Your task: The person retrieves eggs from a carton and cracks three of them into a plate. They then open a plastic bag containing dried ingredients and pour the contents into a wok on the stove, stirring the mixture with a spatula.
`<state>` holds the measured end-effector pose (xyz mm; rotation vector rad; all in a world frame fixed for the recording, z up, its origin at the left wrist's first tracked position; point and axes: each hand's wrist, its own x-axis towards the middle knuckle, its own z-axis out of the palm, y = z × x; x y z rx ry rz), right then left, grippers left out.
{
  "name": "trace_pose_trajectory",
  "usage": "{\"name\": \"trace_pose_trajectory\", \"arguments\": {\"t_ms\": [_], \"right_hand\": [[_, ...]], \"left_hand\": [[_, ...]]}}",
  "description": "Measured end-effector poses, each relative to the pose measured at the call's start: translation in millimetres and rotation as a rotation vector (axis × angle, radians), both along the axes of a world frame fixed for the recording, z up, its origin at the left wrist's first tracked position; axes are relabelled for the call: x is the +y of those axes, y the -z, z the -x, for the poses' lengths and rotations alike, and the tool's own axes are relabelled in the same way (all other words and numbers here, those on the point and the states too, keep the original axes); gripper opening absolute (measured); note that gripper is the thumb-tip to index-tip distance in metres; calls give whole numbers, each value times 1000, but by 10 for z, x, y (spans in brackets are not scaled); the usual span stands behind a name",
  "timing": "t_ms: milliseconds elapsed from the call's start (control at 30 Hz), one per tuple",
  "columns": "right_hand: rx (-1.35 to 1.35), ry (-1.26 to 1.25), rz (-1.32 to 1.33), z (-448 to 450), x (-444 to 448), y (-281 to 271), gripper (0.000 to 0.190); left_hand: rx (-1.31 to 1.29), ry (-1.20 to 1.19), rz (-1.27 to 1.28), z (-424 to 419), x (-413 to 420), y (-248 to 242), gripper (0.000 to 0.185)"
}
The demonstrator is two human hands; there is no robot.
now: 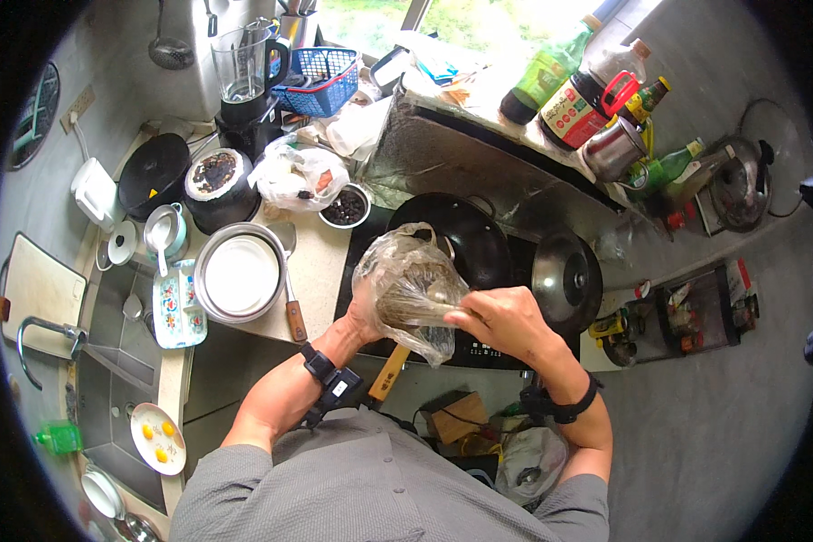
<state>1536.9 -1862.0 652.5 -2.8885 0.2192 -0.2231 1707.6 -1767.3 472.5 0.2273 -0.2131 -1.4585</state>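
A clear plastic bag [413, 278] with brownish contents is held over the front of the cooktop. My left hand [366, 308] supports the bag from its left side, its fingers partly hidden behind the plastic. With my right hand [491, 315] I pinch the gathered plastic on the bag's right side. Just behind the bag sits a black wok [477, 247], its wooden handle [387, 374] showing below the bag. A domed metal lid [559, 278] with a dark knob lies right of the wok. What exactly fills the bag cannot be told.
On the left counter are a metal pot with a white bowl [242, 276], a wooden-handled spatula [296, 318] and a bowl of dark pieces [345, 207]. A plate with egg yolks [158, 439] rests by the sink [115, 379]. Bottles [572, 108] line the ledge behind the cooktop.
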Motion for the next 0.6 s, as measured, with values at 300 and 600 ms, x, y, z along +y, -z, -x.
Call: {"name": "trace_pose_trajectory", "arguments": {"t_ms": [300, 600], "right_hand": [[208, 194, -16, 70, 84, 61, 17], [7, 622, -427, -35, -294, 268, 23]], "left_hand": [[35, 11, 31, -66, -24, -119, 55], [-37, 1, 31, -4, -14, -213, 50]]}}
